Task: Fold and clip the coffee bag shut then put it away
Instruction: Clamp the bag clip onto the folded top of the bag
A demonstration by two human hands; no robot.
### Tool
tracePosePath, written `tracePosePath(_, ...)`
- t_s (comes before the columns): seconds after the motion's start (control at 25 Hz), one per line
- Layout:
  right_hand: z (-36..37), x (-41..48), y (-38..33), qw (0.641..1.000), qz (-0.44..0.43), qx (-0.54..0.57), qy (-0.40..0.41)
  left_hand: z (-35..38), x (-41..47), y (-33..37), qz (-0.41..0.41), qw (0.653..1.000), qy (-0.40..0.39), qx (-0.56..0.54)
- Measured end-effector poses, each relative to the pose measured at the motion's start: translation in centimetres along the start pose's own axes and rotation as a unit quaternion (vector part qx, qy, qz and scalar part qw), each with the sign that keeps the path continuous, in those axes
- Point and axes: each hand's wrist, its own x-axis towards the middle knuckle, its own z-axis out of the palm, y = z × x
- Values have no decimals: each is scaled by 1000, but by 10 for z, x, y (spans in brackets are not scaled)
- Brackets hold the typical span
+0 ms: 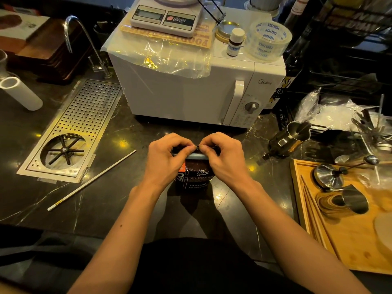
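Observation:
A dark coffee bag [196, 177] with white print and an orange patch stands upright on the black counter, just in front of the microwave. My left hand [167, 158] and my right hand [222, 158] both pinch its top edge, fingertips nearly meeting in the middle. A pale blue strip [196, 156], maybe a clip, runs across the bag just under my fingers. The bag's top edge is mostly hidden by my fingers, and its fold cannot be made out.
A white microwave [191, 90] stands right behind the bag, with a scale, tape roll and small bottle on top. A perforated metal drain tray [84, 115] and a long white stick [91, 180] lie left. A wooden tray [347, 247] with metal jugs sits right.

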Motion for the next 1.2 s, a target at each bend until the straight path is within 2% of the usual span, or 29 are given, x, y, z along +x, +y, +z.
tracePosePath(0.16,1,2,0,999,37,30,18,-10,-2,-9,-58,998,18,-24)
tracePosePath(0.36,1,-2,-1,993,72,74,48,-11,-3,-9,-69,997,23,-35)
tracePosePath(0.56,-1,-4,2,987,103,102,70,-9,-9,-12,-121,990,47,-65)
tracePosePath(0.96,-11,-5,6,988,112,108,-3,-14,-12,-13,-125,990,15,-71)
tracePosePath(1.2,-10,-14,8,968,170,174,64,-17,-15,-9,-158,981,37,-102)
